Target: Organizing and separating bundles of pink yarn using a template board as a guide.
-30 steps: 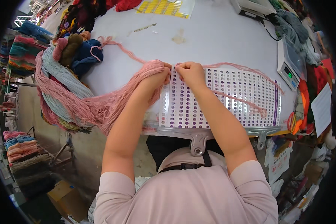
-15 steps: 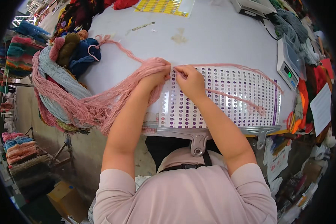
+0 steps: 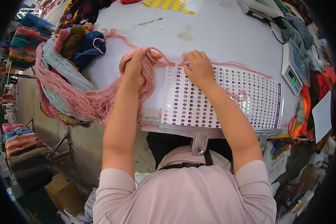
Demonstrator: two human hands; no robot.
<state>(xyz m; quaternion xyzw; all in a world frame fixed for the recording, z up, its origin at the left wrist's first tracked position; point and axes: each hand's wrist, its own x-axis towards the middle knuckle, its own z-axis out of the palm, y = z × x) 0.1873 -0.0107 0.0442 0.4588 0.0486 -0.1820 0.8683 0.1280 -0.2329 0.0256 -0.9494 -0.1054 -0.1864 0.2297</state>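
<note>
Pink yarn [image 3: 91, 106] bunched in my L hand [image 3: 140, 65], fingers curled round it; rest trails left, up against the pale blue skein [image 3: 65, 69] at the table [image 3: 227, 37] edge. R hand [image 3: 199, 69] is over the top edge of the holed card [image 3: 183, 100], thumb + fingertips pinching pink strands, prob. just a few, tips too small to count. Hands slightly apart, w/ yarn reaching from L toward R. More strands run right along card's top. Metal clip [image 3: 199, 140] on card's bottom edge. Scale [image 3: 292, 72] just right of card.
</note>
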